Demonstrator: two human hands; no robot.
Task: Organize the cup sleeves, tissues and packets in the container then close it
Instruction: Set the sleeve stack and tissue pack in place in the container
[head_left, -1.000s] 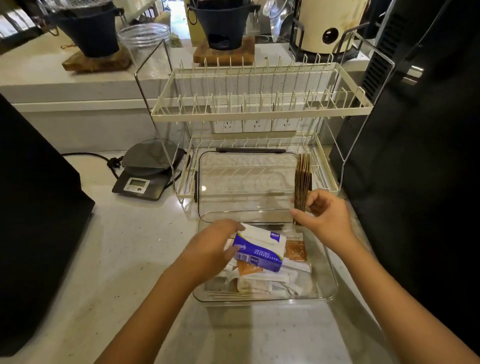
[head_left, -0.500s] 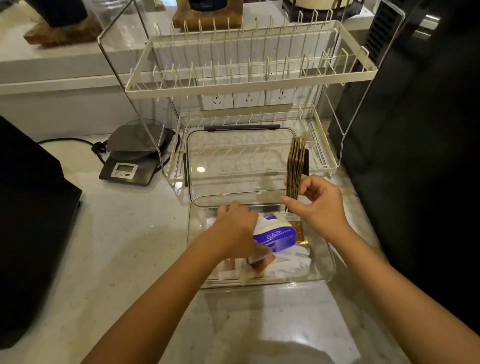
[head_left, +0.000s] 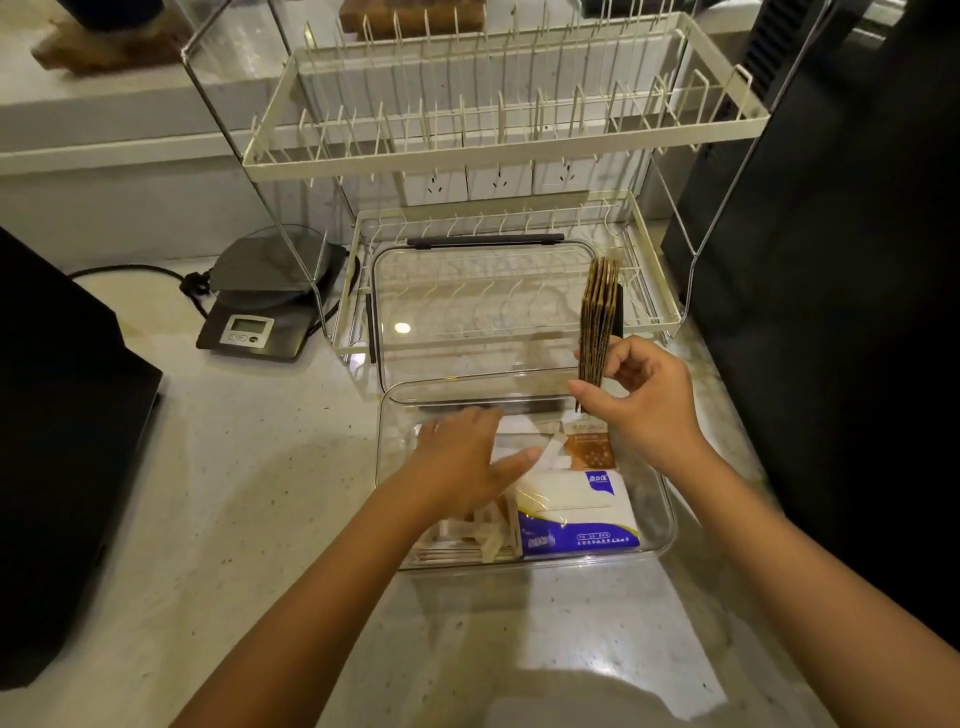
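Note:
A clear plastic container (head_left: 667, 525) sits on the counter with its hinged clear lid (head_left: 467, 312) standing open against the rack behind. A white and blue tissue pack (head_left: 576, 512) lies flat in its front right part. White and brown packets (head_left: 587, 447) lie loose in the rest. My right hand (head_left: 641, 405) is shut on a stack of brown cardboard cup sleeves (head_left: 598, 327), held upright over the container's back right corner. My left hand (head_left: 462, 462) reaches into the container's left half, fingers spread flat over the packets, holding nothing.
A cream wire dish rack (head_left: 498, 150) with two tiers stands right behind the container. A grey kitchen scale (head_left: 260, 306) sits at the back left. A black appliance (head_left: 57, 457) fills the left edge and a tall black body (head_left: 831, 260) the right.
My left hand has let go of the tissue pack, which now lies flat at the container's front right. That hand moved left onto the packets. My right hand keeps the sleeves upright.

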